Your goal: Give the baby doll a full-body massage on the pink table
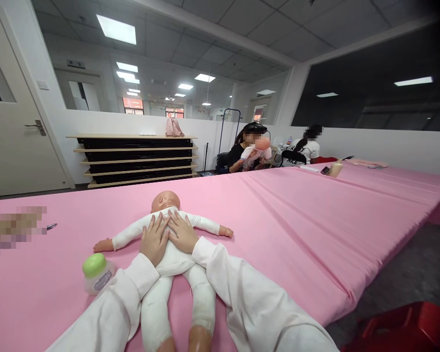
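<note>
Nearest the wearer, a red plastic stool stands to the right of the baby doll, below the table with its pink cloth. The baby doll lies stretched out on that cloth, its legs toward the wearer and its arms spread. The left hand and right hand rest flat on its white cloth torso, side by side; each grip is unclosed, fingers extended, clamped on nothing. A green-lidded jar stands left of the baby doll, near the left forearm. A pen lies farther left. Beyond the baby doll and to its right, a seated co-worker holds a second doll. Beyond it to the left, a pink backpack sits on a stacked shelf unit.
</note>
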A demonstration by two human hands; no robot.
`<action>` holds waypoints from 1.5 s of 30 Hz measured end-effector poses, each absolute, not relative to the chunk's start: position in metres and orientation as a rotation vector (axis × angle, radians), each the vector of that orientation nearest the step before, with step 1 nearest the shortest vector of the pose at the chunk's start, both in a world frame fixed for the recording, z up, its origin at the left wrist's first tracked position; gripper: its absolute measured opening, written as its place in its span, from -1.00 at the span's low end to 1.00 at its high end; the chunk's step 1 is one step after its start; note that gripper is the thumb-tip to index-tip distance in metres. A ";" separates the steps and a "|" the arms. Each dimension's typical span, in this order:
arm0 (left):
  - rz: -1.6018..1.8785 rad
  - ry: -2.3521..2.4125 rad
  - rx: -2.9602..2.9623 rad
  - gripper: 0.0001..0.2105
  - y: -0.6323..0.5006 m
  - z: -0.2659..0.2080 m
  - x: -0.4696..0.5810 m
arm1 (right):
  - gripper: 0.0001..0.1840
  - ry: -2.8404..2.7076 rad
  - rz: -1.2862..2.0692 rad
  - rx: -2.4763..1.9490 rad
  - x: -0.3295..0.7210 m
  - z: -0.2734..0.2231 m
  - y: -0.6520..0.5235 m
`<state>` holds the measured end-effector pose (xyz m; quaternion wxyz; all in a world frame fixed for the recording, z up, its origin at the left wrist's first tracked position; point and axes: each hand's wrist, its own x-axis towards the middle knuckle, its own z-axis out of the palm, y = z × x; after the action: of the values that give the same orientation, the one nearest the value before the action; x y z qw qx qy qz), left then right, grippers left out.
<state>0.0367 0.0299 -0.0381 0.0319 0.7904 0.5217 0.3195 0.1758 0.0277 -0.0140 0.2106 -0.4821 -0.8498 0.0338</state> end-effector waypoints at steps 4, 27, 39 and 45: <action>1.096 1.742 2.261 -0.57 0.030 -0.042 0.035 | -0.34 -2.114 0.163 -1.521 0.174 -0.017 0.028; 1.058 1.752 2.336 -0.56 0.029 -0.040 0.036 | -0.33 -2.091 0.207 -1.444 0.176 -0.022 0.029; 1.338 1.309 2.624 -0.62 0.037 -0.055 0.034 | -0.54 -2.136 0.168 -1.121 0.176 -0.026 0.027; 0.991 1.581 2.529 -0.55 0.033 -0.040 0.036 | -0.40 -2.278 0.122 -1.276 0.177 -0.022 0.032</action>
<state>0.0355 0.0335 -0.0403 -0.0006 0.8046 0.5032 0.3154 0.1773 0.0323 -0.0218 0.2609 -0.4713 -0.8413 0.0451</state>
